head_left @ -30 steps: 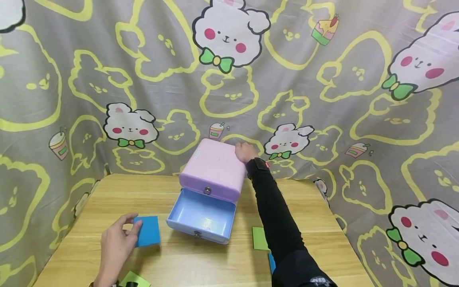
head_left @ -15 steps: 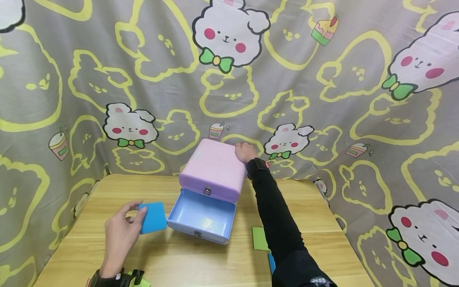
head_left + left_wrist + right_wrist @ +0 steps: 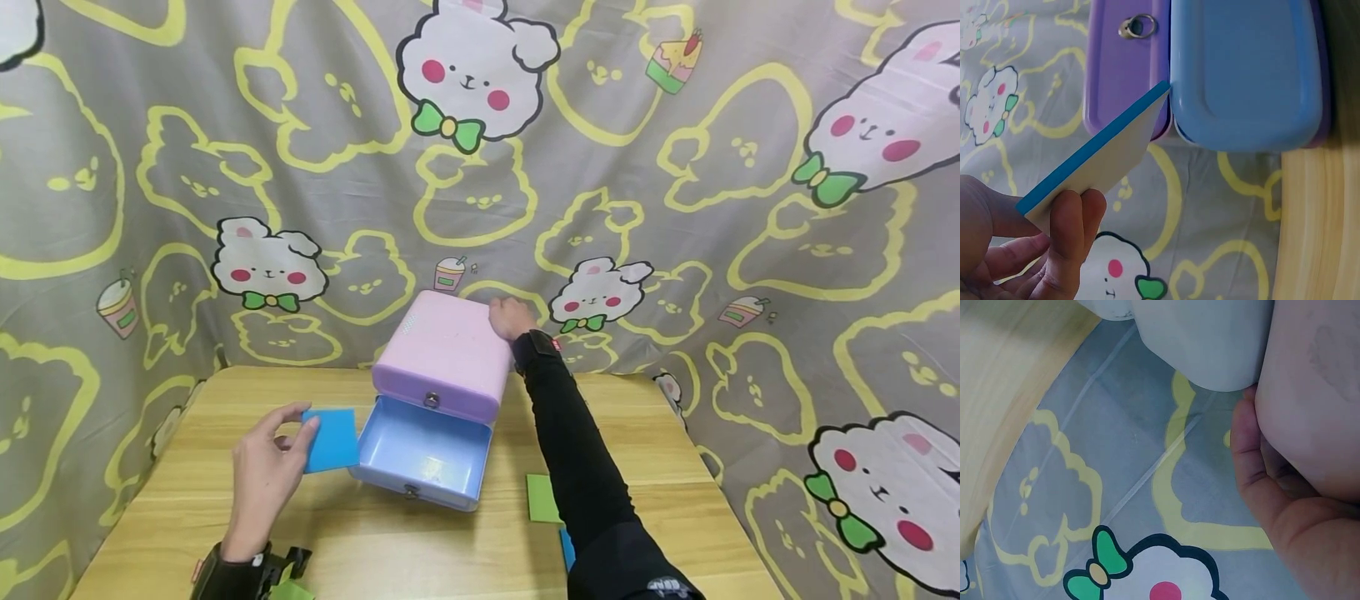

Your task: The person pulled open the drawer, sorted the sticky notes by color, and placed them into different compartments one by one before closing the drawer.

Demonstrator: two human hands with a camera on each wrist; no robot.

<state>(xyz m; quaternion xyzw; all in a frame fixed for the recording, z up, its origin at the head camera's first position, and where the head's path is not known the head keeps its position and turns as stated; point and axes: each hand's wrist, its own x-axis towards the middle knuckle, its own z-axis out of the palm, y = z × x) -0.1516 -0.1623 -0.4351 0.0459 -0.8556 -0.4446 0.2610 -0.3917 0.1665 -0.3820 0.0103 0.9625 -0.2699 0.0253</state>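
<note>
Left hand (image 3: 268,467): pinches 1 blue note pad (image 3: 332,442) between thumb and fingers
Blue note pad: raised, right of the fingertips, roughly square, no clear long axis; far edge at the drawer's left side, contact unclear
Blue drawer (image 3: 452,497): open, left hand nearer
Right hand (image 3: 512,319): grips the pink cabinet (image 3: 447,342), far right corner

My left hand (image 3: 266,471) holds a note pad (image 3: 333,440) just left of the lower drawer (image 3: 423,450). My right hand (image 3: 512,318) grips the box (image 3: 446,346) at its far right corner.
</note>
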